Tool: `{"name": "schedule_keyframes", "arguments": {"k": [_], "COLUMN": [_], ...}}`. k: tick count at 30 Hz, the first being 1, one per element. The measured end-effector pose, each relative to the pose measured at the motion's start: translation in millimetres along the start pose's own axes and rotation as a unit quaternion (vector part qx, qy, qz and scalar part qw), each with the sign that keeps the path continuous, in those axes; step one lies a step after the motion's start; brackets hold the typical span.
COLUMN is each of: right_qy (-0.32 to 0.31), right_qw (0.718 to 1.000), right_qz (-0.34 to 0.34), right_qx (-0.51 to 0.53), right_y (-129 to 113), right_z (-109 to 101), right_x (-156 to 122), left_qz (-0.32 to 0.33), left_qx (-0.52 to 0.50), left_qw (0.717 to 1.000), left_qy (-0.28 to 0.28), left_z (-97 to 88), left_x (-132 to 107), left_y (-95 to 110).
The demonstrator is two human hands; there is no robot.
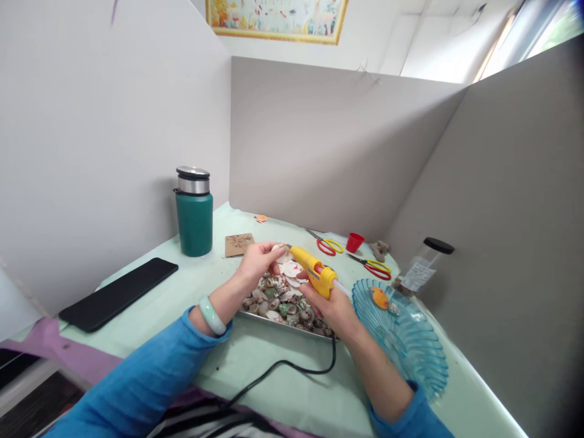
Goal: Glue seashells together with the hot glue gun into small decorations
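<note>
My right hand [335, 310] is wrapped round the handle of a yellow hot glue gun [314, 267], whose nozzle points up and to the left. A clear glue stick [342, 288] sticks out of its back, and a black cord [292, 365] runs from it over the table. Between the fingertips of my left hand [258, 263] is a pale seashell [281, 250], mostly hidden by the fingers. The nozzle tip is at the shell; whether they touch I cannot tell. Below both hands lies a tray [283, 324] heaped with many shells [280, 304].
A blue glass plate [424, 347] bearing an orange shell [379, 298] stands at right, beside a black-lidded jar [420, 267]. Behind are two pairs of scissors [326, 244] and a red cup [354, 242]. At left stand a green flask [194, 222] and a black slab [123, 292]. Grey partitions [319, 140] surround the table.
</note>
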State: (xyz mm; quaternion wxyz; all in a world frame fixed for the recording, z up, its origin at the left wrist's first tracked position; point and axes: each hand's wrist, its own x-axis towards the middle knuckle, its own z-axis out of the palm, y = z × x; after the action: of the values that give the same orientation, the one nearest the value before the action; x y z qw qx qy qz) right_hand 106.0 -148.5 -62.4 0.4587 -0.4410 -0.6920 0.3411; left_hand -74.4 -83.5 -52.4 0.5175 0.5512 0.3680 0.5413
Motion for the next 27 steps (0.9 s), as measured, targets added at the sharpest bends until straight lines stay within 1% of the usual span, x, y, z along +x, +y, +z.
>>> {"name": "schedule_keyframes", "arguments": {"k": [7,11,17,20,23,27], "right_qy": [-0.007,-0.012,0.0,0.009,0.005,0.003], "right_qw": [1.0,1.0,1.0,0.999,0.999,0.999], "right_qz": [0.009,0.005,-0.008,-0.018,-0.017,-0.01], "right_qx": [0.008,0.003,-0.028,-0.034,-0.042,-0.042], "right_y": [0.9,1.5,1.0,0.6,0.1,-1.0], "right_z": [0.3,-0.1,-1.4,-1.9,-1.6,-0.5], "right_x": [0.3,0.6,0.6,0.6,0.6,0.4], "left_qz": [0.007,0.014,0.056,0.048,0.031,0.027], "left_qx": [0.042,0.073,0.157,0.152,0.122,0.107], "left_qw": [0.999,0.997,0.986,0.987,0.992,0.994], "left_qy": [0.003,0.009,0.025,0.034,0.027,0.024], "left_z": [3.2,2.8,2.5,4.3,5.2,4.0], "left_x": [-1.5,-1.2,-2.4,-4.1,-5.0,-3.7], "left_y": [1.8,-0.8,-3.9,-0.2,3.8,3.4]}}
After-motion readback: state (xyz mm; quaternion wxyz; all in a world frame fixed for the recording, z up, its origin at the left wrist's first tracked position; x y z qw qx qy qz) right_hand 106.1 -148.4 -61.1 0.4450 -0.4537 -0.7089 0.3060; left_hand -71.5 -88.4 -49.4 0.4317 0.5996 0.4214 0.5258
